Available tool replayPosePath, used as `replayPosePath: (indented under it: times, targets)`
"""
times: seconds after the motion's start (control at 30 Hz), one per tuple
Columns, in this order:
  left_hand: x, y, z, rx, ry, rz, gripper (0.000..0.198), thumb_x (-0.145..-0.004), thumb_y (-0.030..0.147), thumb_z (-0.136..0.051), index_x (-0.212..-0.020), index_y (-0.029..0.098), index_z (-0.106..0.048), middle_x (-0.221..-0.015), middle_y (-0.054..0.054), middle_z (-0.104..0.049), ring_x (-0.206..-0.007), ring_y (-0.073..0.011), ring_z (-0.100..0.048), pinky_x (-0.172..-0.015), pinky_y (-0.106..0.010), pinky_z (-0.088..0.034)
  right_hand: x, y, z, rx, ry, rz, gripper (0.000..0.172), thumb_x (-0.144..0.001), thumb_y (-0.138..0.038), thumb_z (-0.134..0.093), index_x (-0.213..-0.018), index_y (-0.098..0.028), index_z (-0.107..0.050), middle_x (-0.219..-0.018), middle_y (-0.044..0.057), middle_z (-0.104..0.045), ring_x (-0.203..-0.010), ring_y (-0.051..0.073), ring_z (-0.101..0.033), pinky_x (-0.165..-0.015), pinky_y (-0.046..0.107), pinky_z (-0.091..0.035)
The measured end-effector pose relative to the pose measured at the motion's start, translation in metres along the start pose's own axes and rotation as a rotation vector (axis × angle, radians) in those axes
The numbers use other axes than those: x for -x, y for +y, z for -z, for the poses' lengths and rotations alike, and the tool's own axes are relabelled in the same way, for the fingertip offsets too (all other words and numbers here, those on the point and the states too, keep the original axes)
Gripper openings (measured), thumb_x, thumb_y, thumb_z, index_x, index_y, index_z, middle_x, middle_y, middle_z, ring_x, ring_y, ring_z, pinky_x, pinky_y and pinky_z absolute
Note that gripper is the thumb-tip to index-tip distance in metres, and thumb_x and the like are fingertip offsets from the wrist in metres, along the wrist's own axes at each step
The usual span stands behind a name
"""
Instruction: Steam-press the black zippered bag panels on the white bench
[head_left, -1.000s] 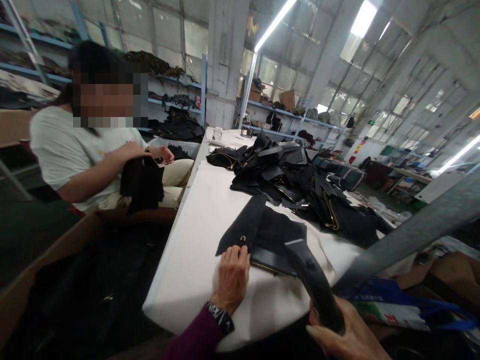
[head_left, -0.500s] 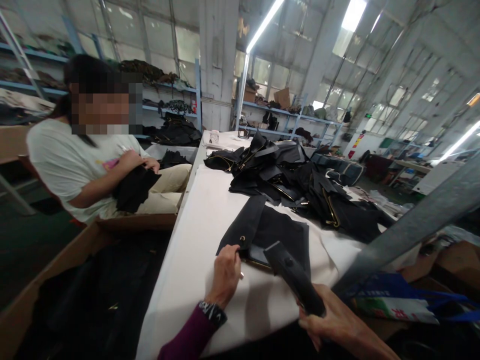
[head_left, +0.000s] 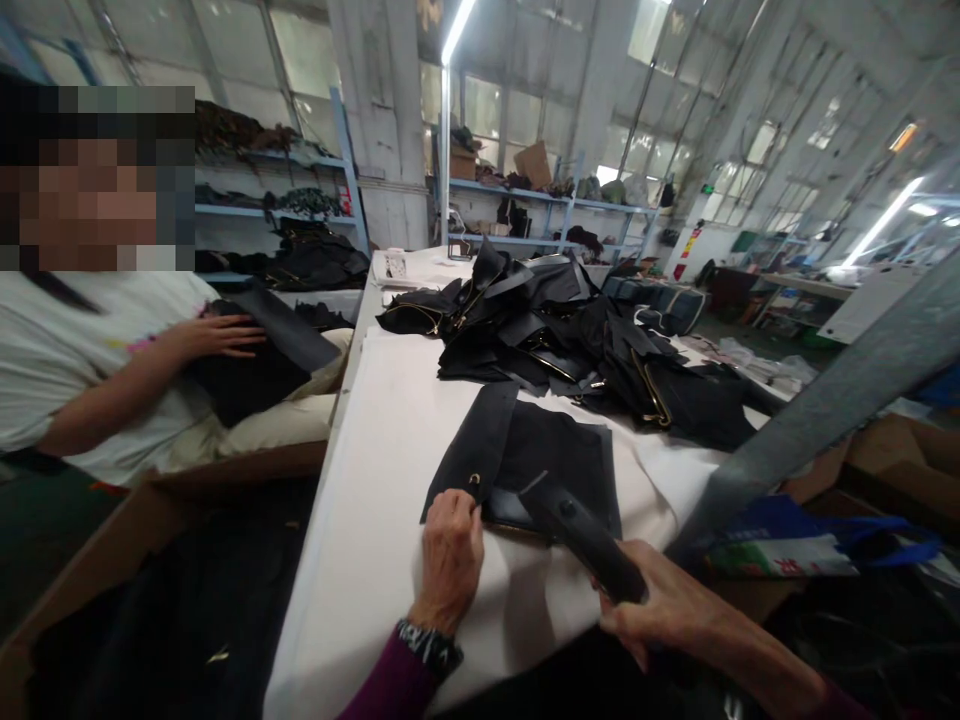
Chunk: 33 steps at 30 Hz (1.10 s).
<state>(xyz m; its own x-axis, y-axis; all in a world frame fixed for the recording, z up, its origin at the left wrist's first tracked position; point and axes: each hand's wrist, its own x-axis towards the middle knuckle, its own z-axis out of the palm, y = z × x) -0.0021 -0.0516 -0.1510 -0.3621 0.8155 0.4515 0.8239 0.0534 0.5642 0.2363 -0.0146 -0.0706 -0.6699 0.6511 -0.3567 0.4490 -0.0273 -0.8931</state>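
A flat black fabric piece (head_left: 559, 445) with a folded strip and a small gold ring lies on the white tabletop (head_left: 375, 500). My left hand (head_left: 452, 545), a patterned band at its wrist, has its fingers curled over the piece's lower left edge, just below the ring. My right hand (head_left: 649, 600) is wrapped around the handle of a black handheld tool (head_left: 574, 530) with a flat, wide end and a round knob. The tool's end is over the fabric's lower edge; whether it touches cannot be made out.
Farther back is a heap of black pieces with gold zippers (head_left: 555, 330). A co-worker (head_left: 150, 370) sits at the left, holding a black piece. A cardboard box of black pieces (head_left: 225, 460) stands at the left; a metal post (head_left: 810, 430) slants across the right.
The view has turned to the right. My left hand stays at the fabric's edge and my right keeps the tool. The co-worker now has a hand spread on a black piece.
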Motion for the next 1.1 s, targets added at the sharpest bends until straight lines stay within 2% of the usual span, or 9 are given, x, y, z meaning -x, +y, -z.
replayPosePath:
  times: [0.1,0.17,0.27,0.37,0.53,0.7,0.9,1.0,1.1]
  targets:
    - [-0.007,-0.003,0.005,0.400,-0.027,0.209,0.018,-0.088,0.024,-0.046,-0.092,0.017,-0.062,-0.084,-0.005,-0.062,-0.059,-0.0162,-0.058,-0.053,-0.029,-0.048,0.000,-0.002,-0.004,-0.011,-0.016,-0.044,0.017,-0.065,-0.014,-0.062,-0.081,-0.016,-0.056,-0.059,-0.006,-0.058,-0.042,0.007,-0.050,-0.039,0.015,-0.037]
    - [-0.011,-0.003,0.011,0.552,-0.042,0.308,0.020,-0.085,0.031,-0.052,-0.090,0.017,-0.065,-0.082,-0.004,-0.065,-0.065,-0.0172,-0.060,-0.058,-0.028,-0.049,-0.003,-0.006,-0.006,-0.021,-0.065,-0.040,0.022,-0.065,-0.013,-0.062,-0.086,-0.017,-0.056,-0.062,-0.006,-0.059,-0.043,0.007,-0.050,-0.039,0.014,-0.037]
    - [-0.017,0.000,0.019,0.683,-0.039,0.352,0.019,-0.080,0.031,-0.059,-0.069,0.016,-0.065,-0.084,-0.007,-0.069,-0.081,-0.0195,-0.062,-0.074,-0.028,-0.049,-0.010,-0.013,-0.007,0.003,-0.096,-0.012,0.021,-0.066,-0.013,-0.064,-0.085,-0.018,-0.056,-0.061,-0.007,-0.058,-0.044,0.007,-0.049,-0.040,0.014,-0.037]
    - [-0.020,0.000,0.022,0.833,-0.094,0.384,0.022,-0.076,0.030,-0.064,-0.059,0.015,-0.061,-0.090,-0.009,-0.070,-0.084,-0.0198,-0.063,-0.076,-0.028,-0.048,-0.020,-0.018,-0.007,-0.010,-0.083,-0.017,0.020,-0.066,-0.015,-0.066,-0.083,-0.018,-0.056,-0.066,-0.005,-0.060,-0.046,0.008,-0.052,-0.041,0.016,-0.038]
    - [-0.017,-0.006,0.019,1.057,-0.133,0.450,0.023,-0.076,0.030,-0.067,-0.060,0.014,-0.060,-0.093,-0.008,-0.069,-0.085,-0.0179,-0.060,-0.075,-0.026,-0.045,-0.033,-0.024,-0.002,-0.120,-0.113,0.060,0.022,-0.068,-0.021,-0.069,-0.086,-0.017,-0.058,-0.062,-0.005,-0.059,-0.046,0.010,-0.053,-0.044,0.019,-0.042]
    - [-0.016,-0.014,0.011,1.322,-0.124,0.545,0.024,-0.072,0.028,-0.073,-0.059,0.013,-0.060,-0.086,-0.006,-0.066,-0.082,-0.0157,-0.057,-0.073,-0.025,-0.042,-0.025,-0.030,0.011,-0.196,-0.042,0.076,0.023,-0.071,-0.025,-0.068,-0.089,-0.016,-0.056,-0.052,-0.007,-0.054,-0.043,0.010,-0.048,-0.044,0.021,-0.043]
    - [-0.016,-0.012,0.013,1.409,-0.119,0.542,0.023,-0.069,0.026,-0.076,-0.058,0.013,-0.060,-0.082,-0.005,-0.064,-0.077,-0.0140,-0.054,-0.069,-0.024,-0.040,-0.010,-0.028,0.005,-0.141,-0.120,0.002,0.023,-0.068,-0.018,-0.070,-0.087,-0.015,-0.057,-0.055,-0.006,-0.058,-0.044,0.008,-0.053,-0.043,0.017,-0.039]
    - [-0.015,-0.009,0.017,1.431,-0.161,0.516,0.026,-0.070,0.027,-0.074,-0.057,0.013,-0.058,-0.083,-0.004,-0.063,-0.071,-0.0114,-0.052,-0.063,-0.022,-0.038,-0.016,-0.030,-0.005,-0.202,-0.135,-0.025,0.029,-0.068,-0.021,-0.073,-0.091,-0.016,-0.056,-0.061,-0.005,-0.060,-0.044,0.009,-0.053,-0.043,0.018,-0.042]
    - [-0.015,-0.010,0.018,1.375,-0.207,0.440,0.028,-0.073,0.029,-0.070,-0.057,0.014,-0.054,-0.082,-0.004,-0.062,-0.067,-0.0109,-0.052,-0.059,-0.022,-0.038,-0.028,-0.041,-0.011,-0.246,-0.118,0.027,0.031,-0.068,-0.023,-0.074,-0.093,-0.015,-0.057,-0.059,-0.005,-0.059,-0.045,0.010,-0.051,-0.045,0.021,-0.044]
